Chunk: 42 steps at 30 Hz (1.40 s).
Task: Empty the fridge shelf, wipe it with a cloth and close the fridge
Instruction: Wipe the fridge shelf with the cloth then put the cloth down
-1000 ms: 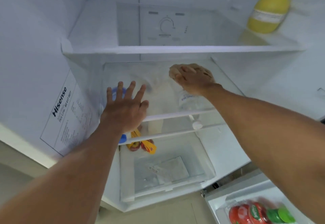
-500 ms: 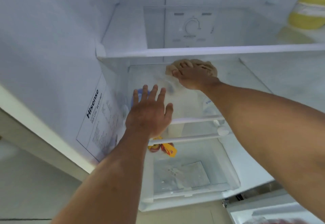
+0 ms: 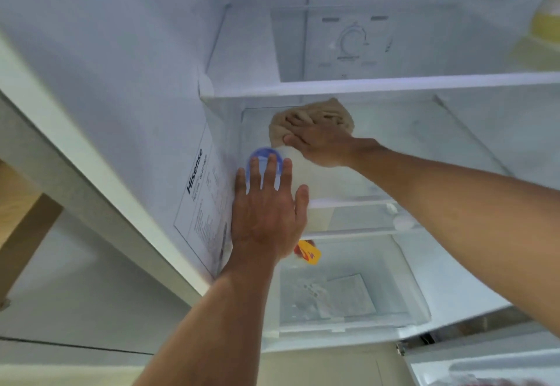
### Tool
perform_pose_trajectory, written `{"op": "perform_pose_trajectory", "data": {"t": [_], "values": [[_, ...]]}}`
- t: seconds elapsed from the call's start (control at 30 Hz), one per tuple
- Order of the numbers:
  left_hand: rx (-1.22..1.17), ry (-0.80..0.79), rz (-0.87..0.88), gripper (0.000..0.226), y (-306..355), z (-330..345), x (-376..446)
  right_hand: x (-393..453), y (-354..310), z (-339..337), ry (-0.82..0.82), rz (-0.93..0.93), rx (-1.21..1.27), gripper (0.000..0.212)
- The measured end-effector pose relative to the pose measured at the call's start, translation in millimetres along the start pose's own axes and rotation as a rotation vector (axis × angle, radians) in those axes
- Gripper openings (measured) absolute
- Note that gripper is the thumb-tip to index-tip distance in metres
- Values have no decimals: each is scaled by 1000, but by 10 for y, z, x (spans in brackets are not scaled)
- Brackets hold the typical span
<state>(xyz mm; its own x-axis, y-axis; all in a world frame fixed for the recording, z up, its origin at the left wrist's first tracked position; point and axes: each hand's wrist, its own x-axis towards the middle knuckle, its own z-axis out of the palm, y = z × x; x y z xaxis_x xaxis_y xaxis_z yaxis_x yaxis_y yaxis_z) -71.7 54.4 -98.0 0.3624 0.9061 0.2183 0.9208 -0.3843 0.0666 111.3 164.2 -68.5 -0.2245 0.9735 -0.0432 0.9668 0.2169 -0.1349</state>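
Observation:
The open fridge shows a clear glass shelf (image 3: 439, 155) in the middle. My right hand (image 3: 318, 146) presses a tan cloth (image 3: 330, 113) flat onto the shelf's back left part. My left hand (image 3: 266, 213) lies flat with spread fingers on the shelf's front left corner and holds nothing. Through the glass I see a white bottle with a blue cap (image 3: 263, 158) on the level below.
Above is another shelf (image 3: 394, 82) with a yellow lemon-shaped bottle (image 3: 545, 19) at its far right. Below sit a yellow and red packet (image 3: 309, 252), a clear crisper drawer (image 3: 348, 301) and the door rack (image 3: 485, 367). A Hisense label (image 3: 203, 201) is on the left wall.
My right hand has slid the cloth leftwards and towards the back of the shelf. My left hand stays at the shelf's front left. The view has shifted left.

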Motion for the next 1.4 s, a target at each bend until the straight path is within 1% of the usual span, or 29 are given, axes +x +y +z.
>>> {"op": "perform_pose_trajectory", "data": {"t": [0.07,0.1,0.17,0.2,0.23,0.3,0.33,0.4,0.43,0.47,0.53,0.6,0.67,0.73,0.77,0.8,0.87,0.9,0.93,0.97,1.03,1.07,1.13,1.2,1.23,1.27,1.3,1.33,1.4], "values": [[-8,-1,1,72,0,-2,-7,30,138,-77,11,-68,-45,66],[-12,-1,3,73,-6,0,-10,123,191,-155,4,-57,-68,64],[-18,-3,6,74,-10,10,3,274,90,-310,-38,47,-103,48],[-18,3,11,74,-10,14,11,347,-20,-325,-37,102,-118,42],[-20,9,19,74,-17,13,10,400,-165,-286,-25,123,-118,43],[-24,13,32,74,-33,26,10,355,-378,-187,-24,61,-80,51],[-21,11,37,75,-38,36,12,292,-360,-134,-20,17,-37,54],[-24,9,53,75,-44,43,19,157,-132,-150,-16,-50,16,57],[-31,8,57,75,-43,33,25,131,18,-195,-22,-55,2,57],[-38,1,60,77,-40,24,27,128,147,-226,-22,-34,-19,58],[-34,-39,68,81,-27,12,35,107,225,-241,-31,81,-56,60],[-26,-56,68,84,-39,1,31,7,79,-188,-43,154,-40,58],[-42,-52,82,82,-63,4,28,-322,-52,-128,-41,73,-3,55],[-39,-57,100,80,-67,14,32,-736,79,-90,-53,-14,11,53],[-23,-83,109,82,-68,5,46,-887,207,-115,-49,-15,5,52],[6,-125,115,86,-71,-1,59,-956,378,-140,-29,25,-4,51],[81,-232,139,99,-116,16,106,-939,597,-188,-24,216,-9,51],[117,-263,158,103,-141,24,132,-913,574,-206,-47,314,-9,52],[143,-282,170,104,-148,19,160,-916,478,-206,-65,371,-9,54],[142,-292,159,99,-127,4,183,-985,366,-164,-80,375,-20,55],[56,-310,56,75,-66,-30,223,-1311,145,-66,-72,257,11,55],[17,-326,6,68,-24,-58,244,-1522,146,-36,-55,196,70,54],[13,-348,-31,67,45,-114,294,-1771,417,-56,-22,187,122,57],[26,-349,-27,73,143,-126,379,-1688,852,-92,32,293,28,62],[28,-344,-18,76,204,-125,421,-1590,999,-145,19,389,2,63],[29,-334,-2,78,246,-96,455,-1461,1104,-173,-45,477,0,63],[35,-309,26,79,279,-74,480,-1343,1144,-178,-118,535,9,63],[48,-287,71,80,288,-43,487,-1252,1137,-177,-143,565,37,65],[104,-290,173,79,261,-31,472,-1221,978,-175,-113,566,48,69]]}}
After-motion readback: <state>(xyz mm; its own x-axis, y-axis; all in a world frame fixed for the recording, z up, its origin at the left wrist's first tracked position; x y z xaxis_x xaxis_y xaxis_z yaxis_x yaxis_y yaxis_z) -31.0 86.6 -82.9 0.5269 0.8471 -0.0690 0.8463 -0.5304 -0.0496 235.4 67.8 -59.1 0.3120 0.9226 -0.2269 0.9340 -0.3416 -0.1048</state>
